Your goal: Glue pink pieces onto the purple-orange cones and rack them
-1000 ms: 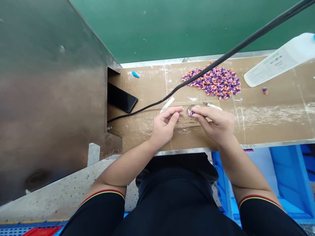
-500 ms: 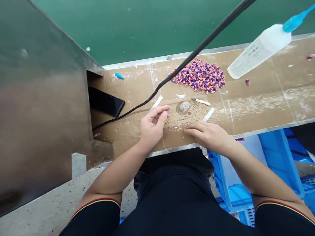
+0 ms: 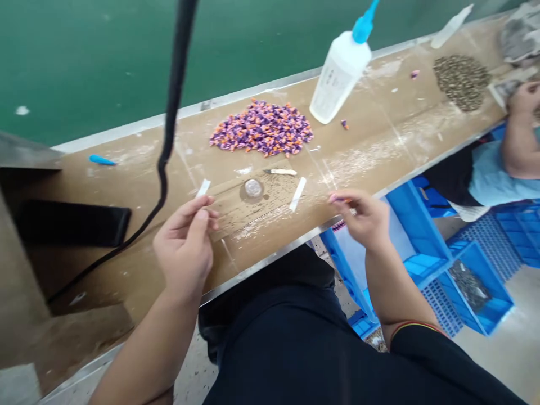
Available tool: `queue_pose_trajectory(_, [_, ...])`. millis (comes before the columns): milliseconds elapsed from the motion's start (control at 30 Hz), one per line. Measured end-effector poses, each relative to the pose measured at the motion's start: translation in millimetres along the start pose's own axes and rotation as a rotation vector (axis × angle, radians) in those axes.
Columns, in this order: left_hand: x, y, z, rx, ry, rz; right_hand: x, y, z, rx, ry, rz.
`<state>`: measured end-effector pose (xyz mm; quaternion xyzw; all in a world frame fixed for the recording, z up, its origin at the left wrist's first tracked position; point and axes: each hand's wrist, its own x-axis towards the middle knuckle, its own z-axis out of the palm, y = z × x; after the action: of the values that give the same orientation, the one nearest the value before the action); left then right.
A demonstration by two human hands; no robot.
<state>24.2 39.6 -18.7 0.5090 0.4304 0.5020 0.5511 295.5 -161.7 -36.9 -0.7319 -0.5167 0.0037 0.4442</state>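
My left hand [image 3: 185,239] is just above the table's front part, thumb and fingers pinched together. Whatever they hold, if anything, is hidden. Off to the right, my right hand [image 3: 365,216] pinches a small purple-and-orange piece [image 3: 337,198] by the table's front edge. Between and beyond the hands, a small clear round cup [image 3: 253,188] sits in a wet patch. Behind it lies a short white-handled tool with a dark tip [image 3: 280,171]. Two white strips flank the cup, the right strip [image 3: 297,194] lying flat. A heap of purple, pink and orange pieces [image 3: 261,129] spreads farther back.
A white squeeze bottle with a blue nozzle [image 3: 340,73] stands behind the heap's right end. A black cable [image 3: 162,152] crosses on the left, near a phone [image 3: 76,224] and blue cap [image 3: 102,160]. Blue crates [image 3: 430,236] stand below right. Another person's arm [image 3: 521,129] is at far right.
The view has turned to the right, bringing another person and a brownish heap into sight. My hands have moved apart. A small piece now shows in my right hand's fingertips.
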Motion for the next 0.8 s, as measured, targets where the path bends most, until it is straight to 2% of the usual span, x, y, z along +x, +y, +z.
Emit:
queue_pose_trajectory(100, [4.4,7.3,10.6,-0.036,0.089,0.017,-10.2,71.6,-60.3,-0.209,0.529,0.269])
queue_pose_trajectory(133, [5.8,8.0,13.1,-0.032,0.102,0.021,-15.0,96.4,-77.2,-0.284,0.607,0.404])
queue_pose_trajectory(167, [7.1,7.9,14.8,-0.026,0.112,0.029,-20.6,119.5,-90.3,-0.37,0.59,0.584])
queue_pose_trajectory(200, [8.3,7.0,16.0,-0.016,0.12,0.042,-26.7,139.8,-99.2,-0.455,0.485,0.769])
queue_pose_trajectory(233, [9.2,5.5,16.6,-0.006,0.126,0.06,-33.3,156.9,-103.7,-0.478,0.411,0.855])
queue_pose_trajectory(300, [10.2,1.9,17.0,0.016,0.133,0.117,-46.5,181.3,-102.6,-0.496,0.232,0.98])
queue_pose_trajectory(400, [9.9,-2.0,16.8,0.067,0.124,0.193,-61.3,201.5,-91.0,-0.503,-0.027,1.092])
queue_pose_trajectory(500, [8.9,-3.3,17.1,0.115,0.109,0.239,-66.4,216.4,-85.1,-0.537,-0.24,1.169])
queue_pose_trajectory(600, [8.5,-3.3,18.1,0.158,0.107,0.254,-65.2,230.7,-85.4,-0.563,-0.389,1.2])
queue_pose_trajectory(800, [8.0,-0.3,22.0,0.21,0.13,0.209,-62.1,242.9,-82.4,-0.581,-0.541,1.203])
